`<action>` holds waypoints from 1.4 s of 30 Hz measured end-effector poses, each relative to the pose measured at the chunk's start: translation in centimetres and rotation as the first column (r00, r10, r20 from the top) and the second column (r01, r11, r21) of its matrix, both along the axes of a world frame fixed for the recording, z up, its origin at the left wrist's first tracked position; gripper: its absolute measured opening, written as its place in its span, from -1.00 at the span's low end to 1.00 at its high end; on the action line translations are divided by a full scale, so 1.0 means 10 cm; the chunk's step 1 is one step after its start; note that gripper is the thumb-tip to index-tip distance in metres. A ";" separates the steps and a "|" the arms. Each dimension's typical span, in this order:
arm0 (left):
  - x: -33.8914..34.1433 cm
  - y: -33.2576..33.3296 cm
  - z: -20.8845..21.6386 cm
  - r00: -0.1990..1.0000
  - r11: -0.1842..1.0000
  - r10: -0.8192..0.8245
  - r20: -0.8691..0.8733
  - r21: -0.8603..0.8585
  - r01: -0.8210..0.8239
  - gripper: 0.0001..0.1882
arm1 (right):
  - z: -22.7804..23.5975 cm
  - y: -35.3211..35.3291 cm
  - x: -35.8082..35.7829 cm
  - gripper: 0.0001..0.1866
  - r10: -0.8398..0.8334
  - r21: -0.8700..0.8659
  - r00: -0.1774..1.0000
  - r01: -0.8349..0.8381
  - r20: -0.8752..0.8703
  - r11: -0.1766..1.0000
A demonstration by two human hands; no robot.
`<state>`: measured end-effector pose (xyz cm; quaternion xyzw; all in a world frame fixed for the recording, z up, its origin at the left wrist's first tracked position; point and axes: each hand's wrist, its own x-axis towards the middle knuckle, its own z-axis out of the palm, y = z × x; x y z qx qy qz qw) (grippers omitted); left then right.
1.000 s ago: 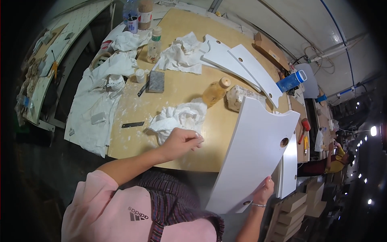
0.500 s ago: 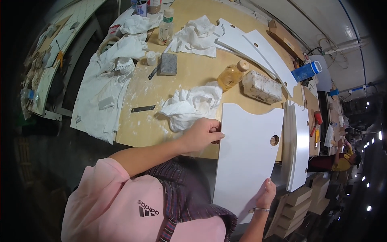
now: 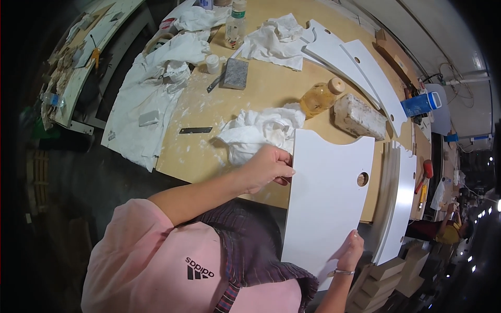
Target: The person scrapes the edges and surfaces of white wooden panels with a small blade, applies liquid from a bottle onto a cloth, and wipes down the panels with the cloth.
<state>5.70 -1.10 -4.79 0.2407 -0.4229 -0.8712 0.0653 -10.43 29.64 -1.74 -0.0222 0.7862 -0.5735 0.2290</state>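
A white panel (image 3: 326, 203) with a curved notch in its far edge and one round hole lies partly on the table, its near end reaching out over the table's edge toward me. My left hand (image 3: 269, 168) pinches the panel's left edge between thumb and fingers. Lower down, my right hand (image 3: 350, 253) grips the right edge, with its fingers hidden beneath the board. A crumpled white cloth (image 3: 258, 133) lies just beyond my left hand. Right of the panel, several similar white panels (image 3: 404, 193) stand together in a stack.
On the table (image 3: 209, 164) are a thin dark metal strip (image 3: 196, 130), a grey sanding block (image 3: 236, 73), a bottle of amber liquid (image 3: 318, 99) and a stained white block (image 3: 360, 117). More white panels (image 3: 342, 60) lie at the far right. A person (image 3: 451, 229) is in the right background.
My view has turned a little, so the tabletop things appear farther right. Both hands keep their hold on the panel, which has hardly moved.
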 end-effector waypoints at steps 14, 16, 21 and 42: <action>-0.07 0.07 -0.08 0.997 0.998 -0.067 0.046 -0.004 0.067 -0.73 | -0.03 -0.11 -0.24 -0.65 0.036 0.067 0.999 -0.034 -0.018 0.997; -0.11 0.07 -0.12 0.997 0.989 -0.048 0.064 -0.136 0.056 -0.81 | -0.03 -0.11 -0.26 -0.66 0.063 0.067 0.998 -0.062 0.001 0.996; 0.00 -0.12 -0.15 0.988 0.830 -0.058 0.141 -0.544 0.126 -0.83 | -0.06 -0.15 -0.29 -0.75 -0.091 0.087 0.995 0.088 0.029 0.992; -0.21 -0.62 -0.73 0.945 -0.494 0.290 -0.152 -0.869 0.012 -0.67 | -0.36 0.01 -0.44 -0.75 0.003 0.061 0.983 -0.014 0.185 0.998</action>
